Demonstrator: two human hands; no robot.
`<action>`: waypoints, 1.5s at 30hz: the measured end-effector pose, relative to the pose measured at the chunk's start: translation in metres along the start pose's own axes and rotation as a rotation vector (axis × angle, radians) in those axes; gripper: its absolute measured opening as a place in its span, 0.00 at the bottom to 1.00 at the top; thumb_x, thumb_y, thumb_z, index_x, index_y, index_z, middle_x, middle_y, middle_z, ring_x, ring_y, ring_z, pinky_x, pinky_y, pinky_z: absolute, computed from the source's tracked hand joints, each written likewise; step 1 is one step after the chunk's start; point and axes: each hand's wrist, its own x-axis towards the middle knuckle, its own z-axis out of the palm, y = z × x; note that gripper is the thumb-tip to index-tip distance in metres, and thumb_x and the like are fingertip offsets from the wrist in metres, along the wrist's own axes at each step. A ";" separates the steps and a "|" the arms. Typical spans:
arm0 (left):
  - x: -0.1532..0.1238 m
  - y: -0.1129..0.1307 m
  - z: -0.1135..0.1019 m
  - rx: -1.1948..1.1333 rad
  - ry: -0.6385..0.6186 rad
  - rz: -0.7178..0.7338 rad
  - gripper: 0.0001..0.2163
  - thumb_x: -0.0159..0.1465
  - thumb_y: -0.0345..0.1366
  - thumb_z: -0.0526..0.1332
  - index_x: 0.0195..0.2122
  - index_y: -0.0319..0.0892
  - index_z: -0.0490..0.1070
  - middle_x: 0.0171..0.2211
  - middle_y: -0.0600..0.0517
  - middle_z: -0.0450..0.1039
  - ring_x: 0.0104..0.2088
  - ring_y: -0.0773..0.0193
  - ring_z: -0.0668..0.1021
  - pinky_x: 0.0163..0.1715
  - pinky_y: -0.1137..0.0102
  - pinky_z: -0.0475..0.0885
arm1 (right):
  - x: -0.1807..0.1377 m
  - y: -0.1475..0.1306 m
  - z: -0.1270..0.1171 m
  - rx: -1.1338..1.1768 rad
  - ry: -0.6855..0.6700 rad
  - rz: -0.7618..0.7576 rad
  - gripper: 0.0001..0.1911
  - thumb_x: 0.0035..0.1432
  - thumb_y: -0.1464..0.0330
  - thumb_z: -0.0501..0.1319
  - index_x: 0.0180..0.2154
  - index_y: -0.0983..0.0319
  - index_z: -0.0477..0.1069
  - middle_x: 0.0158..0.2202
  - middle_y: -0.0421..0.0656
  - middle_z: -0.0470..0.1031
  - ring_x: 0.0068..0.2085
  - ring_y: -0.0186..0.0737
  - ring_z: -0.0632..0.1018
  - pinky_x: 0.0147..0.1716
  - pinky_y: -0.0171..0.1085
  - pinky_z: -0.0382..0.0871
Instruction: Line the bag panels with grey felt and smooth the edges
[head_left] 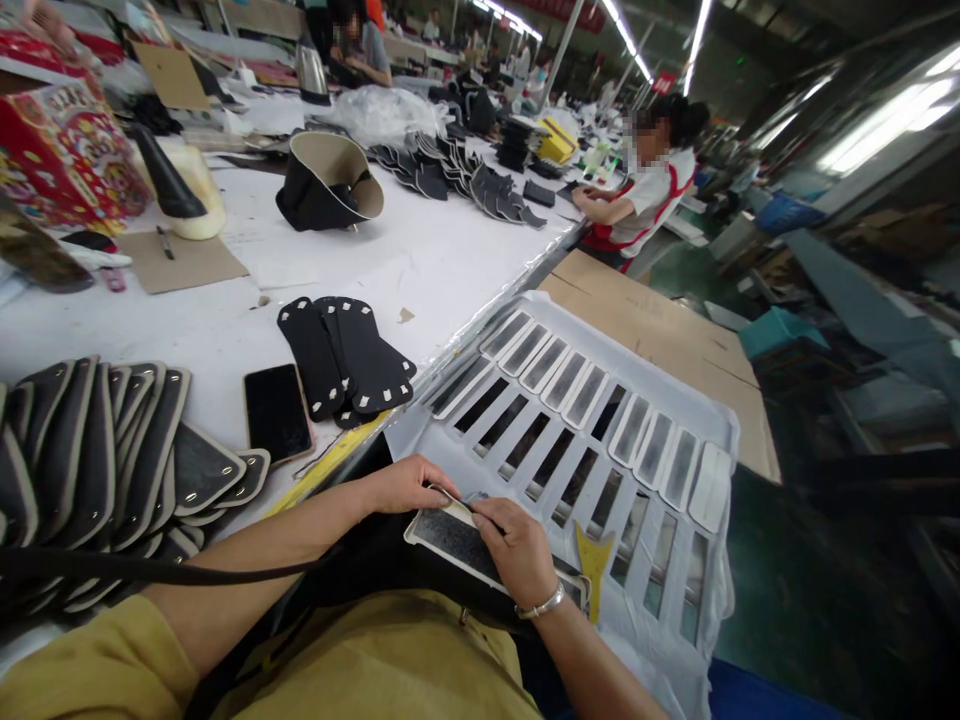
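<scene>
My left hand [409, 485] pinches the near end of a flat strip piece [457, 540], dark grey with a cream border, that lies over my lap. On the same piece, my right hand [517, 550] presses down with curled fingers; a silver bracelet circles that wrist. Just beyond my hands a white board [712, 420] carries rows of similar strip pieces. A yellow forked tool [594, 565] lies on the board beside my right hand.
On the white table [420, 260] lie a black phone [276, 412], a stack of black studded tabs [352, 360] and fanned black pieces [97, 460]. Cardboard sheet [660, 330] lies behind the board. A person in white and red [649, 190] works at the far right.
</scene>
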 end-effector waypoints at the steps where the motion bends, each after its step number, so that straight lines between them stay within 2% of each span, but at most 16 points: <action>1: 0.000 0.000 0.000 -0.010 -0.010 -0.012 0.13 0.57 0.35 0.59 0.42 0.39 0.77 0.37 0.51 0.79 0.38 0.62 0.77 0.40 0.75 0.68 | 0.000 0.000 -0.001 0.010 -0.012 0.004 0.12 0.60 0.69 0.55 0.40 0.59 0.76 0.39 0.43 0.77 0.41 0.39 0.75 0.45 0.38 0.67; 5: -0.005 0.000 -0.001 -0.058 -0.055 -0.049 0.15 0.58 0.40 0.60 0.45 0.41 0.75 0.40 0.51 0.78 0.41 0.61 0.76 0.42 0.74 0.67 | -0.001 0.000 -0.002 0.020 -0.047 0.015 0.13 0.61 0.69 0.53 0.41 0.59 0.76 0.39 0.44 0.77 0.41 0.39 0.75 0.45 0.38 0.67; 8: -0.009 0.002 0.000 -0.102 -0.089 -0.048 0.20 0.57 0.46 0.62 0.48 0.41 0.73 0.43 0.50 0.76 0.44 0.59 0.75 0.45 0.74 0.65 | -0.002 -0.001 -0.002 0.002 -0.051 0.014 0.13 0.62 0.69 0.53 0.42 0.58 0.76 0.39 0.43 0.77 0.41 0.39 0.75 0.45 0.38 0.67; 12: -0.005 0.005 0.004 -0.217 0.010 -0.137 0.25 0.63 0.52 0.50 0.42 0.37 0.76 0.37 0.49 0.78 0.39 0.60 0.76 0.41 0.72 0.67 | 0.000 -0.002 -0.003 -0.006 -0.067 0.016 0.13 0.62 0.70 0.53 0.42 0.59 0.76 0.38 0.43 0.76 0.41 0.38 0.75 0.45 0.37 0.67; 13: -0.002 0.006 0.004 -0.220 0.038 -0.175 0.25 0.63 0.53 0.50 0.40 0.36 0.77 0.35 0.49 0.78 0.36 0.61 0.76 0.38 0.72 0.67 | 0.001 -0.001 -0.004 -0.002 -0.072 0.018 0.13 0.61 0.70 0.54 0.41 0.59 0.76 0.38 0.43 0.76 0.41 0.38 0.75 0.45 0.37 0.67; 15: 0.004 0.008 0.002 -0.173 0.035 -0.225 0.21 0.60 0.50 0.56 0.37 0.36 0.78 0.31 0.51 0.79 0.33 0.61 0.76 0.35 0.73 0.68 | 0.002 0.000 -0.005 0.010 -0.085 0.026 0.13 0.61 0.70 0.54 0.42 0.59 0.76 0.38 0.44 0.76 0.41 0.38 0.75 0.45 0.38 0.67; 17: 0.010 0.011 -0.003 -0.104 -0.028 -0.232 0.16 0.56 0.45 0.61 0.37 0.38 0.79 0.32 0.52 0.79 0.34 0.61 0.77 0.35 0.74 0.68 | 0.003 0.003 -0.007 0.030 -0.111 0.031 0.13 0.61 0.70 0.54 0.42 0.59 0.76 0.39 0.44 0.76 0.42 0.38 0.74 0.45 0.38 0.67; 22: 0.018 0.022 -0.019 0.037 -0.191 -0.210 0.13 0.55 0.37 0.61 0.40 0.42 0.78 0.38 0.52 0.79 0.39 0.61 0.77 0.40 0.74 0.67 | 0.005 0.008 -0.012 0.093 -0.189 0.047 0.13 0.60 0.70 0.55 0.43 0.58 0.76 0.41 0.44 0.76 0.43 0.38 0.75 0.47 0.38 0.67; 26: 0.020 0.027 -0.023 0.081 -0.242 -0.190 0.14 0.55 0.35 0.61 0.42 0.43 0.77 0.39 0.53 0.78 0.40 0.60 0.78 0.40 0.75 0.67 | 0.013 0.010 -0.018 0.110 -0.237 0.080 0.13 0.58 0.71 0.56 0.43 0.57 0.76 0.42 0.43 0.76 0.43 0.38 0.75 0.47 0.38 0.68; 31: 0.019 0.028 -0.021 0.129 -0.229 -0.135 0.14 0.55 0.32 0.59 0.42 0.47 0.77 0.39 0.56 0.78 0.38 0.62 0.78 0.37 0.77 0.67 | 0.031 0.020 -0.022 0.195 -0.381 0.127 0.12 0.58 0.65 0.57 0.41 0.58 0.77 0.38 0.44 0.77 0.40 0.39 0.76 0.43 0.37 0.70; 37: 0.019 0.031 -0.018 0.145 -0.210 -0.143 0.15 0.55 0.31 0.57 0.42 0.46 0.77 0.39 0.56 0.78 0.37 0.63 0.78 0.37 0.77 0.67 | 0.044 0.027 -0.019 0.250 -0.480 0.180 0.13 0.55 0.64 0.60 0.41 0.60 0.77 0.38 0.43 0.78 0.39 0.40 0.77 0.41 0.37 0.69; 42: 0.016 0.034 -0.013 0.198 -0.151 -0.147 0.16 0.54 0.29 0.56 0.42 0.46 0.77 0.36 0.57 0.79 0.34 0.63 0.78 0.34 0.77 0.66 | 0.051 0.027 -0.011 0.260 -0.518 0.111 0.13 0.56 0.63 0.59 0.41 0.58 0.77 0.37 0.41 0.78 0.38 0.39 0.76 0.39 0.35 0.68; 45: 0.014 0.037 -0.010 0.232 -0.103 -0.160 0.16 0.55 0.30 0.56 0.42 0.46 0.77 0.35 0.56 0.79 0.31 0.63 0.77 0.32 0.76 0.66 | 0.055 0.027 -0.003 0.249 -0.529 0.141 0.13 0.56 0.62 0.59 0.40 0.58 0.77 0.35 0.39 0.78 0.36 0.38 0.76 0.37 0.34 0.67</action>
